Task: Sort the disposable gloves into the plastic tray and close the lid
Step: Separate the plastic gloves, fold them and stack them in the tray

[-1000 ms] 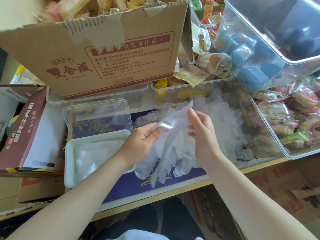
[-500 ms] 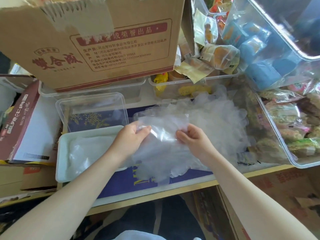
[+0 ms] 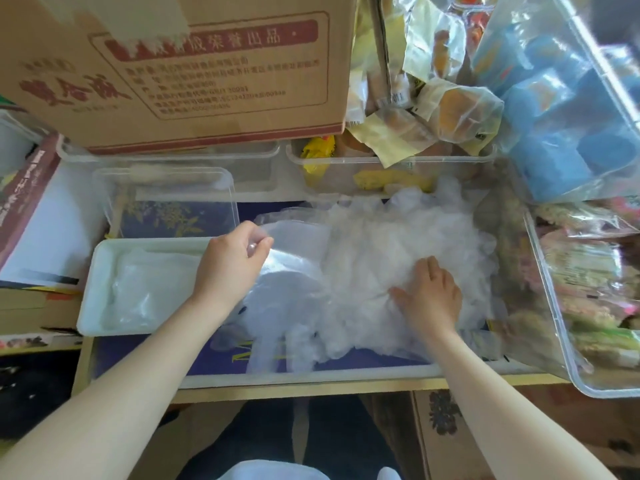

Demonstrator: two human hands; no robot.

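A loose heap of clear disposable gloves lies on the blue-covered table top. My left hand pinches the cuff of one clear glove, whose fingers trail toward the table's front edge. My right hand lies flat with straight fingers on the heap's right side. The white plastic tray sits left of the heap with a few gloves inside. Its clear lid rests just behind the tray.
A big cardboard box overhangs the back. Clear bins of wrapped snacks crowd the right side, and another bin stands behind the heap. A maroon box sits at the left. The table's front edge runs below my hands.
My right hand has let go of the glove and dropped flat onto the heap. My left hand keeps the glove's cuff and has lowered it toward the table.
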